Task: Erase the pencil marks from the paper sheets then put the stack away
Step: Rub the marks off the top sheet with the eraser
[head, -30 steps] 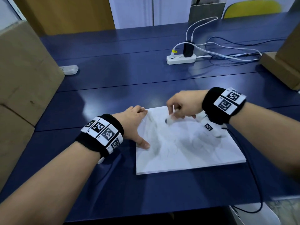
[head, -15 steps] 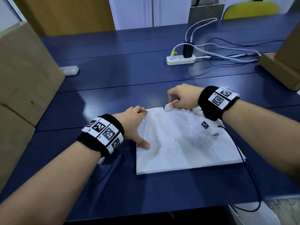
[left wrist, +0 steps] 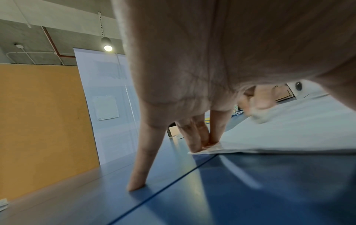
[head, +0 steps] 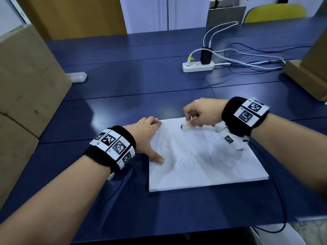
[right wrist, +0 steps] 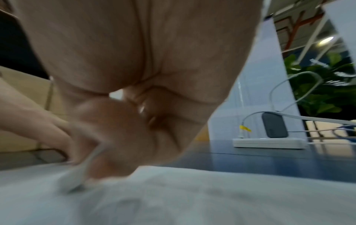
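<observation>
A stack of white paper sheets (head: 200, 167) with faint pencil loops and grey smudges lies on the blue table (head: 123, 89). My left hand (head: 150, 137) rests on the stack's left edge, fingers straight; its fingertips (left wrist: 200, 146) press the far left corner and the thumb lies on the near left edge. My right hand (head: 200, 115) pinches a white eraser (head: 185, 127) whose tip touches the top sheet near its far edge. The same eraser (right wrist: 73, 181) is blurred in the right wrist view, against the paper (right wrist: 192, 197).
Cardboard boxes stand at the left (head: 23, 89) and far right (head: 307, 71). A white power strip (head: 198, 66) with a black charger and trailing cables lies behind the paper. A small white object (head: 77, 76) lies by the left box. A black wrist cable (head: 279, 200) hangs off the table's front edge.
My right hand has rubbed the eraser back and forth: up to the sheet's far edge, then back down a little onto the paper. The left hand has stayed in place.
</observation>
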`<act>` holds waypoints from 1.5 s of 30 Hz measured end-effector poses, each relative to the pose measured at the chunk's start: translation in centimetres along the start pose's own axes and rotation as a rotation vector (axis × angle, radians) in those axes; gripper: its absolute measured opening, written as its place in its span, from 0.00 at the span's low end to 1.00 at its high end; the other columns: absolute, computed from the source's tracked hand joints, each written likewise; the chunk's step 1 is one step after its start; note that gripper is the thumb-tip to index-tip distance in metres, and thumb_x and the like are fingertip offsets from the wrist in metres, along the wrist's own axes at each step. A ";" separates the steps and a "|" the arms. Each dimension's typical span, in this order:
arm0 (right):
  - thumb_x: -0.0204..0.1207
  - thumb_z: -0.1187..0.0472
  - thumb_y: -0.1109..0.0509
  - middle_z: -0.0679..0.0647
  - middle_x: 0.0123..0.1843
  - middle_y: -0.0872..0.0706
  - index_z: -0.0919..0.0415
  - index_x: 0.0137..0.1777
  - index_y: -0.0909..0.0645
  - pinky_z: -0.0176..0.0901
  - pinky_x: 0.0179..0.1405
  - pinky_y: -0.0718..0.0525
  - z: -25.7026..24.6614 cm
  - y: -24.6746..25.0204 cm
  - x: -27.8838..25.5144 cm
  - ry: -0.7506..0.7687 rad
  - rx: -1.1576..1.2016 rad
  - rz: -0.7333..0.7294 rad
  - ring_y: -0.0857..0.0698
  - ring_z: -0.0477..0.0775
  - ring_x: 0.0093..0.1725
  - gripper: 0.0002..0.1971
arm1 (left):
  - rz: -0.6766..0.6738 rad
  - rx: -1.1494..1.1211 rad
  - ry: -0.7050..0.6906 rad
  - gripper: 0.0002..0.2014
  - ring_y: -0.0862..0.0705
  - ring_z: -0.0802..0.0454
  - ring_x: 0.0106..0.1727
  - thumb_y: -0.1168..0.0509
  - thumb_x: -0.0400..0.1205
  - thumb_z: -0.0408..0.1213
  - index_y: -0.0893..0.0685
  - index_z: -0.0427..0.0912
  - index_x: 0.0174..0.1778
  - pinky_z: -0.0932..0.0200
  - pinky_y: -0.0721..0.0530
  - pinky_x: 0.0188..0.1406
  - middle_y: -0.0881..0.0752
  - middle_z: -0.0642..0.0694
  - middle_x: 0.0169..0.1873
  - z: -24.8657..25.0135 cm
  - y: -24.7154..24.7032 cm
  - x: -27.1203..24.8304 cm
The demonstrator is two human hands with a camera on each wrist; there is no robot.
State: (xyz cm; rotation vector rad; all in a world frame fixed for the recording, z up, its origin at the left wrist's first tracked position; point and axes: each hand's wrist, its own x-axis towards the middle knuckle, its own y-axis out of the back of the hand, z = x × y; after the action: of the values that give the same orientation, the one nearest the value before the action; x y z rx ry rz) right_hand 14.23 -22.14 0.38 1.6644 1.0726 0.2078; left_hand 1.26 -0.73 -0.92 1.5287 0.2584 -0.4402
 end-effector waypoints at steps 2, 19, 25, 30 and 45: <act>0.79 0.56 0.26 0.53 0.31 0.12 0.57 0.46 0.18 0.35 0.17 0.25 -0.5 -0.8 -0.9 0.057 0.027 -0.186 0.21 0.58 0.23 0.05 | -0.001 -0.002 0.005 0.68 0.43 0.51 0.80 0.24 0.58 0.72 0.50 0.43 0.87 0.44 0.30 0.76 0.44 0.52 0.81 -0.1 -0.1 0.1; 0.77 0.49 0.27 0.54 0.35 0.10 0.53 0.47 0.18 0.41 0.23 0.18 -0.2 0.1 0.3 0.000 -0.063 0.079 0.15 0.59 0.23 0.09 | -0.012 -0.017 -0.005 0.67 0.45 0.50 0.82 0.23 0.61 0.69 0.53 0.43 0.87 0.49 0.37 0.81 0.46 0.50 0.83 0.1 0.1 -0.1; 0.79 0.55 0.26 0.54 0.32 0.12 0.54 0.43 0.20 0.33 0.23 0.23 0.3 -0.5 -0.8 0.055 0.040 -0.097 0.18 0.57 0.21 0.07 | -0.011 -0.023 0.015 0.69 0.44 0.51 0.81 0.24 0.57 0.73 0.51 0.45 0.87 0.40 0.28 0.75 0.46 0.53 0.82 -0.3 -0.4 0.2; 0.77 0.48 0.26 0.56 0.33 0.10 0.54 0.45 0.19 0.34 0.23 0.21 0.3 -0.1 -0.1 -0.011 -0.035 0.038 0.15 0.57 0.21 0.11 | -0.014 -0.007 0.013 0.69 0.44 0.52 0.81 0.24 0.57 0.73 0.52 0.45 0.87 0.40 0.28 0.74 0.46 0.54 0.82 -0.3 -0.5 0.3; 0.78 0.41 0.30 0.53 0.36 0.11 0.48 0.44 0.22 0.41 0.26 0.19 -1.1 -2.0 -3.2 -0.049 -0.039 0.031 0.15 0.55 0.23 0.12 | -0.086 -0.016 0.023 0.64 0.60 0.52 0.86 0.33 0.67 0.75 0.63 0.48 0.86 0.30 0.44 0.81 0.64 0.55 0.85 -0.6 -1.0 -0.8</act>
State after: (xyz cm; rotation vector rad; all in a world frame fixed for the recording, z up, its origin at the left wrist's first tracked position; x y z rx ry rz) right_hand 10.65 -23.74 0.33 1.6441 1.0007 0.2050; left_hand 0.15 -0.08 -1.54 1.5119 0.3457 -0.4874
